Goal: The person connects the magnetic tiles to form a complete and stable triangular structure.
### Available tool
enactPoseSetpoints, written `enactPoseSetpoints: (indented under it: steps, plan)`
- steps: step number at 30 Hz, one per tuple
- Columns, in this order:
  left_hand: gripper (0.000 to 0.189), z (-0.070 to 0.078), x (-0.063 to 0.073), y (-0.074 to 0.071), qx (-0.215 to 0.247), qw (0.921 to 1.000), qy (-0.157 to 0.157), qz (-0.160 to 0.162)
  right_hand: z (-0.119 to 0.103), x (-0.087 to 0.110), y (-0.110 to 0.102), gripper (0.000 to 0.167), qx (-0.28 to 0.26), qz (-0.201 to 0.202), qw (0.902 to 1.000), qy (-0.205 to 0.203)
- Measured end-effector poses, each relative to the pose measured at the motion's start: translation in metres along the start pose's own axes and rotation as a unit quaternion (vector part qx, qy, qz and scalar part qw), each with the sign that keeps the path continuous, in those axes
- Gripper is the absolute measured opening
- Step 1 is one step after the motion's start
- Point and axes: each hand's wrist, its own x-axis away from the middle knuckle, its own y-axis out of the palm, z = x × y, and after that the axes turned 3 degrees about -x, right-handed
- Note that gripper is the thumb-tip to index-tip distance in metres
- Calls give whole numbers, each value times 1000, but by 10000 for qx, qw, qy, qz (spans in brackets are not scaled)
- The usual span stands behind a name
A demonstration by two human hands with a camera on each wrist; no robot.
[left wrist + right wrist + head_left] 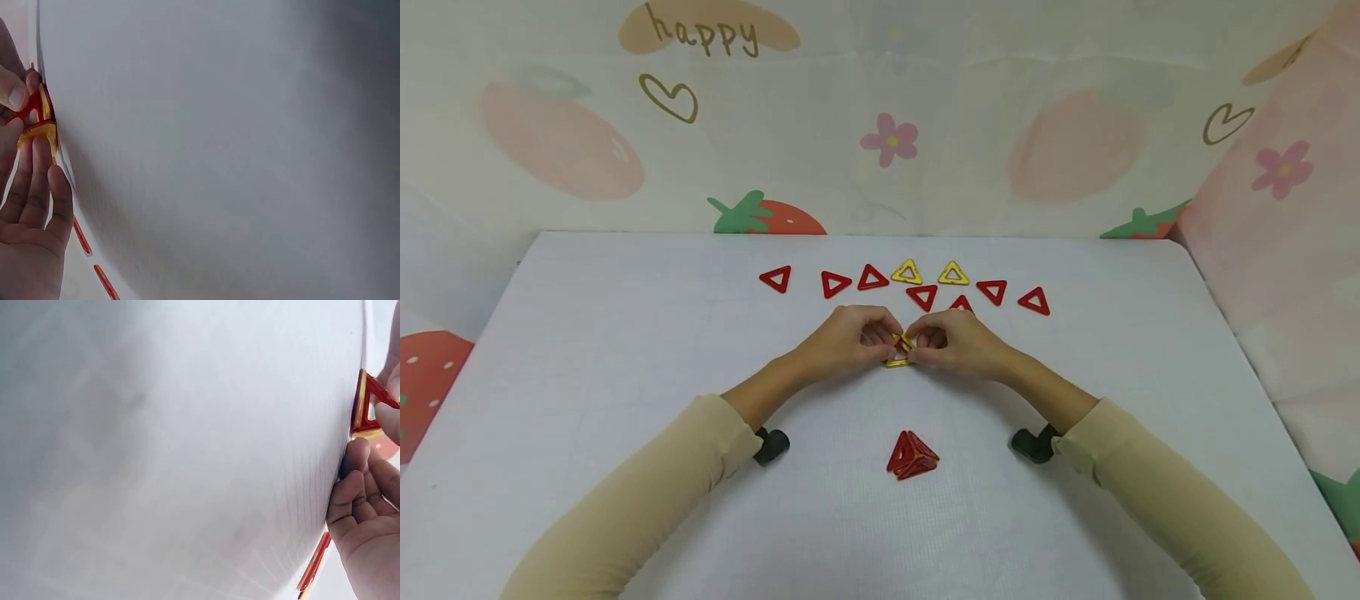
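Between my two hands, a small structure of yellow and red triangular tiles stands on the table; its yellow base tile [897, 362] shows in the head view. My left hand [865, 337] pinches a yellow tile [39, 132] of it between thumb and fingers. From the other side my right hand [961, 343] pinches its upper part, thumb and index finger at the top edges. In the right wrist view a red triangular tile [367, 403] leans upright with a yellow edge beside it. Fingers hide part of the structure.
A red pyramid of triangular tiles [913, 456] stands nearer me. Behind the hands lie several loose red triangles [836, 284] and two yellow triangles [953, 273]. The white table [625, 333] ends at a printed cloth backdrop [955, 67]. Dark wrist devices [1034, 446] sit by both cuffs.
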Motion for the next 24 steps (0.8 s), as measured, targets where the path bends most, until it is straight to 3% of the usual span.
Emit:
enactPoseSetpoints:
  steps: [5,11,18,24]
  plan:
    - [14,-3,0,-1,-144,9998,55,85,-1,0,0,26,25,3,10000,30]
    - [19,-5,-2,-3,-698,9973,57,241,-3,-1,0,25,10,4,10000,-23]
    - [26,-5,-4,-4,-984,9951,58,-55,-4,1,-2,25,42,36,10000,1]
    - [24,-4,-5,-5,-1002,9949,82,-125,-4,4,-3,14,60,167,9997,153]
